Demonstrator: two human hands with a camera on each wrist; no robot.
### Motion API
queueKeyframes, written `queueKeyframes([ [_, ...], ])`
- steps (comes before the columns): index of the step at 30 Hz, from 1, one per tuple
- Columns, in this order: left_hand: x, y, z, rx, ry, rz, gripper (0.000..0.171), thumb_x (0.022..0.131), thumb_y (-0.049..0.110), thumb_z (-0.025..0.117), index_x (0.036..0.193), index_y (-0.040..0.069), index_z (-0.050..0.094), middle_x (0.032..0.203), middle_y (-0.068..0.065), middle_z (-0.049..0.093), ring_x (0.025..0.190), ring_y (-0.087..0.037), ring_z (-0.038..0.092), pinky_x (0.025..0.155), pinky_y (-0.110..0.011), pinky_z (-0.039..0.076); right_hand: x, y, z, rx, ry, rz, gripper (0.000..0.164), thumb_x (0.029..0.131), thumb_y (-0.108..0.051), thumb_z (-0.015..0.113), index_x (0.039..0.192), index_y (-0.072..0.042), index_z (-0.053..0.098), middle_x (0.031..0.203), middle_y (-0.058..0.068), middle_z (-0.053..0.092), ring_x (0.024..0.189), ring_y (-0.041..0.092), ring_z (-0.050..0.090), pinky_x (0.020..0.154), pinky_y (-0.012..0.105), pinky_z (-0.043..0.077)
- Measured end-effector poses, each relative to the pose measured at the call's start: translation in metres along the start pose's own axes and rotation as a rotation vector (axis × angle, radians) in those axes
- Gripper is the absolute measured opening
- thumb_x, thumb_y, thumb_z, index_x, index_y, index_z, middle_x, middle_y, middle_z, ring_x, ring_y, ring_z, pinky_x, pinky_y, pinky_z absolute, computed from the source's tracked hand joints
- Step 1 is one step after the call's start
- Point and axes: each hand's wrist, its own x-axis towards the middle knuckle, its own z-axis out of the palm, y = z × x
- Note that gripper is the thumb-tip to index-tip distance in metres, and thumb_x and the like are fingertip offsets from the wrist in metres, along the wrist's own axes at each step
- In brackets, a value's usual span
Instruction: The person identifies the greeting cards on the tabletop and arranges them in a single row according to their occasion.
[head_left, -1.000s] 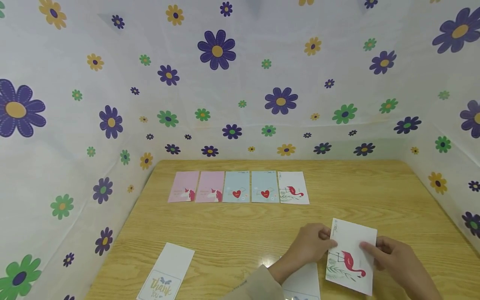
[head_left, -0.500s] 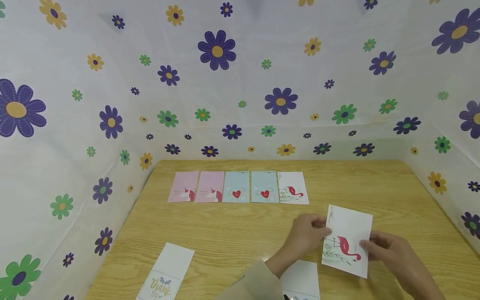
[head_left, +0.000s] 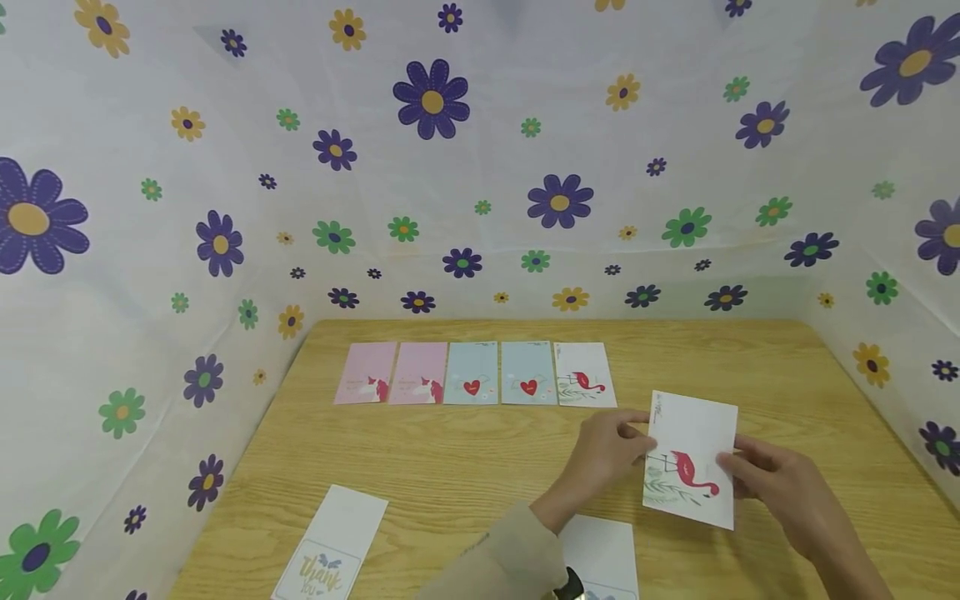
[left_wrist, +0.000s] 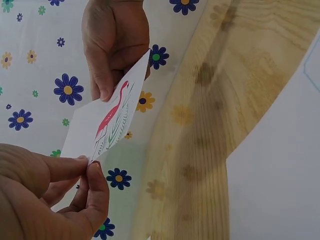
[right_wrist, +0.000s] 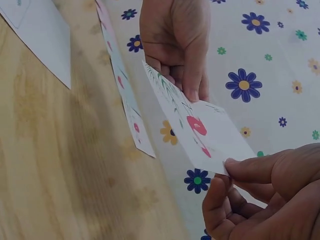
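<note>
A white card with a red flamingo and green leaves is held up off the table, tilted, between both hands. My left hand pinches its left edge between thumb and fingers. On the opposite edge, my right hand pinches it with the thumb on the printed face. The left wrist view shows the flamingo card nearly edge-on, my left hand in front and my right hand behind it. In the right wrist view, the right thumb and fingers grip the near edge.
At the back of the wooden table lies a row: two pink cards, two light blue heart cards, and a flamingo card. A "Thank You" card lies front left; another white card lies partly under the left forearm. Flowered cloth surrounds the table.
Both hands have moved the flamingo card forward, away from the body and slightly left, toward the row. The grips stay the same, and the cards on the table have not moved.
</note>
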Motion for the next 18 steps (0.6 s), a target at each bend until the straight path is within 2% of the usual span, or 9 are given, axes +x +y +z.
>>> queueKeyframes([
  [3,0.005,0.001,-0.001,0.017,0.017,0.004,0.031,0.094,0.011,0.077,0.125,0.015,0.075,0.072,0.008,0.063,0.066,-0.014,0.067,0.056,-0.017,0.048,0.001,-0.003,0.0,-0.001,-0.002,-0.061,0.057,0.108,-0.015,0.055,0.15,0.017,0.035,0.126,0.027,0.065,0.088,0.018,0.069,0.076,0.025,0.058],
  [7,0.012,0.005,-0.004,0.03,0.028,0.017,0.031,0.095,0.012,0.076,0.126,0.015,0.075,0.072,0.007,0.064,0.066,-0.015,0.066,0.054,-0.017,0.045,0.004,-0.008,0.0,0.003,0.013,-0.1,0.053,0.108,-0.012,0.054,0.149,0.018,0.037,0.126,0.028,0.064,0.086,0.015,0.068,0.076,0.026,0.059],
  [13,0.02,0.011,-0.007,0.063,0.036,0.046,0.033,0.096,0.011,0.075,0.128,0.014,0.074,0.072,0.005,0.065,0.064,-0.011,0.064,0.052,-0.017,0.04,0.01,-0.014,-0.001,-0.014,0.059,-0.116,0.056,0.108,-0.015,0.056,0.151,0.015,0.037,0.12,0.025,0.067,0.084,0.017,0.069,0.074,0.022,0.057],
  [18,0.027,0.013,-0.006,0.023,0.089,0.054,0.032,0.095,0.01,0.075,0.127,0.013,0.073,0.071,0.008,0.065,0.064,-0.012,0.065,0.049,-0.019,0.038,0.016,-0.017,-0.001,0.02,0.122,-0.126,0.059,0.106,-0.022,0.061,0.148,0.014,0.041,0.111,0.017,0.072,0.081,0.017,0.071,0.073,0.019,0.056],
])
